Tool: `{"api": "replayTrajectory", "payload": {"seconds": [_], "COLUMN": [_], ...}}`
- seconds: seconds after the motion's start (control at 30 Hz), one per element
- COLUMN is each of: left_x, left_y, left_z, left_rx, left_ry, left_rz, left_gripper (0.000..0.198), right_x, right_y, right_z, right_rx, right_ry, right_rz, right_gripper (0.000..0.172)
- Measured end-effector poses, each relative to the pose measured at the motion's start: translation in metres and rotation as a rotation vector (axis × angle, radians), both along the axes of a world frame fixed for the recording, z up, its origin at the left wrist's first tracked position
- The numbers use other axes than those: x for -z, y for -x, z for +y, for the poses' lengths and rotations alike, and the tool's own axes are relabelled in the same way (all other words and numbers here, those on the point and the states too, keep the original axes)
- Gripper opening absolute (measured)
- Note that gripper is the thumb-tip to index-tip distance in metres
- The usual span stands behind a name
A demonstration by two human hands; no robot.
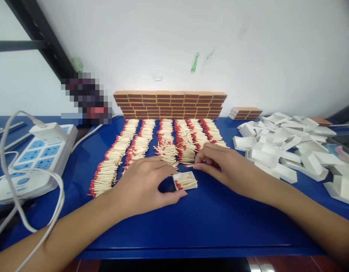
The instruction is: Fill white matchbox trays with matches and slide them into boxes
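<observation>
A small white matchbox tray, partly filled with red-headed matches, lies on the blue table. My left hand curves round the tray's left end, index finger at its back corner and thumb along its front edge. Just behind the tray, my right hand has thumb and fingertips pinched together on a match low over the table. Beyond both hands, rows of matches run away from me, with a looser heap in the middle. My left hand hides part of the rows.
Stacked matchboxes line the wall, with a smaller stack to their right. Many empty white trays are heaped on the right. A white power strip stands left, its cable looping over my left forearm.
</observation>
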State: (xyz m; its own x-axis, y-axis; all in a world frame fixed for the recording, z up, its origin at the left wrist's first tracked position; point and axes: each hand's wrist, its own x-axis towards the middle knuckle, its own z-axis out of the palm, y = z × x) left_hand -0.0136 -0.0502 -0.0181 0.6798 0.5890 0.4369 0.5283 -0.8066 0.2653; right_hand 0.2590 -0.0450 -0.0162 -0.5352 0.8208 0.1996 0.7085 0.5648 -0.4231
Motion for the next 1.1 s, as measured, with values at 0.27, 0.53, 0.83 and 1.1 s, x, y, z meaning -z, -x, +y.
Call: {"api": "replayTrajectory", "payload": {"seconds": [0.27,0.53,0.83,1.1], "left_x": [-0.001,0.004,0.004,0.004], "left_y": [-0.001,-0.001,0.0,0.001], "left_z": [0.0,0.001,-0.001,0.0], "left_rx": [-0.023,0.044,0.035,0.032], "left_ry": [-0.008,0.032,0.029,0.019], "left_rz": [0.019,0.01,0.019,0.017], "left_gripper": [0.028,0.028,0.029,0.028], "right_x": [-0.007,-0.001,0.009,0.011], "right_y": [0.014,0.007,0.009,0.007], "right_z": [-0.016,-0.005,0.004,0.005], "right_rx": [-0.087,-0.011,-0.003,-0.006], "right_ry": [0.006,-0.073,-0.079,-0.068], "right_rz": [0.064,0.089,0.02,0.019], "right_gripper": [0.011,0.011,0.009,0.011]}}
